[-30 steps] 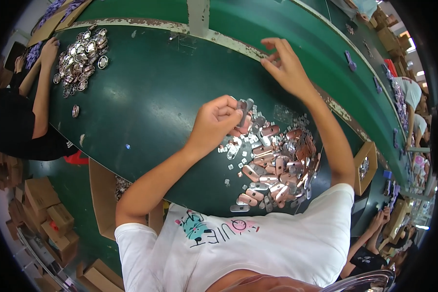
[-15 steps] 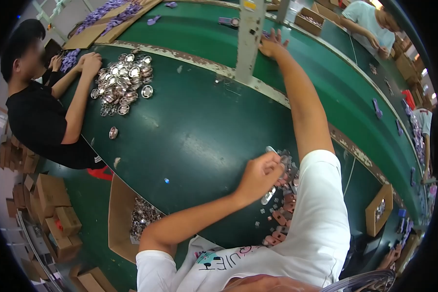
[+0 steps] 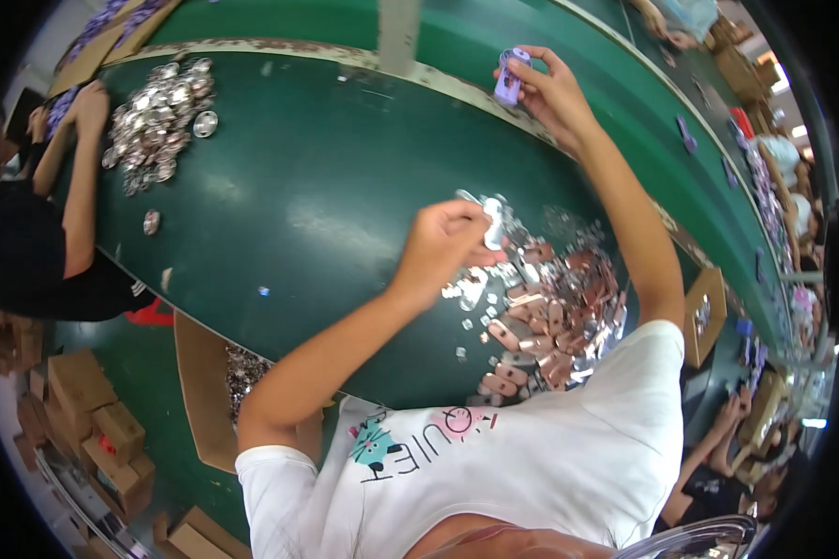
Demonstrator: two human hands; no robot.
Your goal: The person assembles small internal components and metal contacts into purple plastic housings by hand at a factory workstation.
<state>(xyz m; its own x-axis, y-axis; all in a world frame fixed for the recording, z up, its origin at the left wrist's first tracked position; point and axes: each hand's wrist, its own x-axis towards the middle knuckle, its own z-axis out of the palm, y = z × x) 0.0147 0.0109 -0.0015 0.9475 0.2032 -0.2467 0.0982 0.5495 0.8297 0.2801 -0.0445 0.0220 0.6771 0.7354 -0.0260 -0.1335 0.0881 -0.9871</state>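
My right hand (image 3: 557,98) is raised above the near edge of the conveyor belt, its fingers closed on a small purple plastic part (image 3: 507,86) with a round end. Over the green work table, my left hand (image 3: 443,244) pinches a shiny silver oblong plate (image 3: 493,225). Beside and beneath that hand lie small clear and silver pieces. A heap of copper-coloured oblong plates (image 3: 536,345) spreads between my two arms, close to my body.
Round silver parts (image 3: 163,116) form a pile at the far left, by a co-worker's arms (image 3: 82,177). A cardboard box (image 3: 205,401) of small metal parts stands below the table's left edge. A pale post (image 3: 398,37) rises at the belt (image 3: 615,121), which carries purple parts.
My right hand has come back from the belt and now holds the purple part. My left hand has moved up and left, a silver plate now visible in its fingers. The view has shifted.
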